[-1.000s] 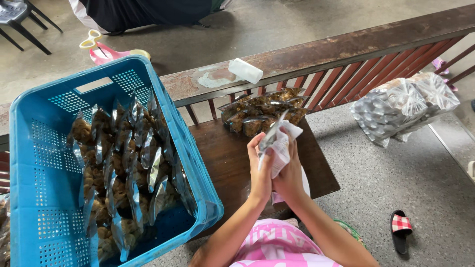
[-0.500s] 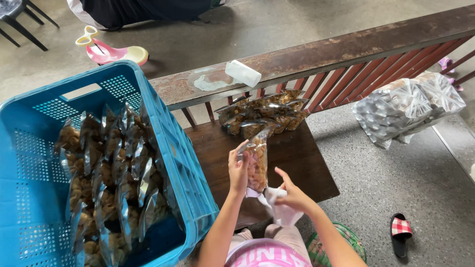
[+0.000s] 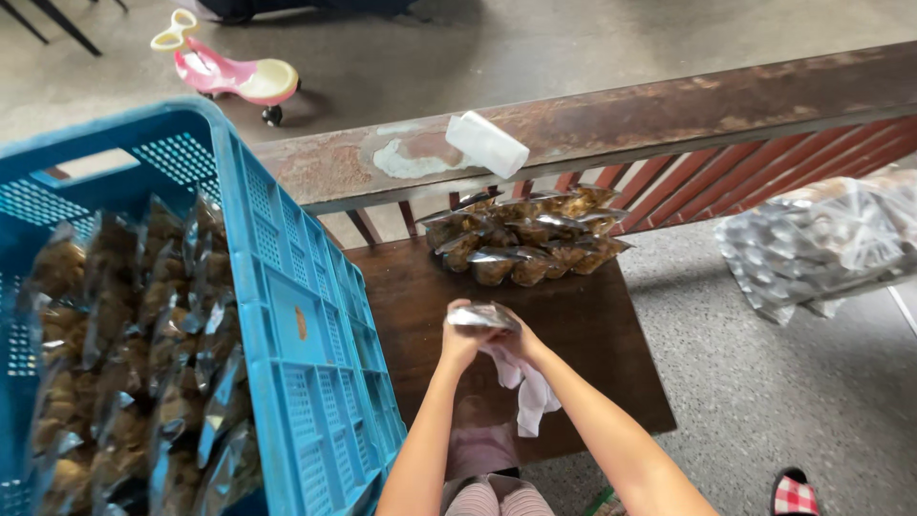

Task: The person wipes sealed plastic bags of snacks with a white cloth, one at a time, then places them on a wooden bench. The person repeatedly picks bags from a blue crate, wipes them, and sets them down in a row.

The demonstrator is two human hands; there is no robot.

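Both my hands meet over a dark wooden table (image 3: 611, 334). My left hand (image 3: 460, 342) and my right hand (image 3: 519, 344) together grip one small clear snack packet (image 3: 482, 316) with a silvery top, held flat between them. A white cloth (image 3: 528, 390) hangs from under my right hand. Just beyond, at the table's far edge, lies a pile of the same brown snack packets (image 3: 523, 238). To my left stands a blue plastic crate (image 3: 287, 315) filled with several more such packets (image 3: 134, 354).
A rusty rail (image 3: 669, 115) with red bars runs behind the table, with a white block (image 3: 486, 144) lying on it. A large clear bag of silvery packs (image 3: 821, 244) lies on the floor at right. A pink toy (image 3: 229, 75) stands beyond the rail. A checked slipper (image 3: 795, 493) lies bottom right.
My hands, apart half a second ago with the packet upright in the left and the cloth in the right, have come together on the packet, now flat. The view shifted right.
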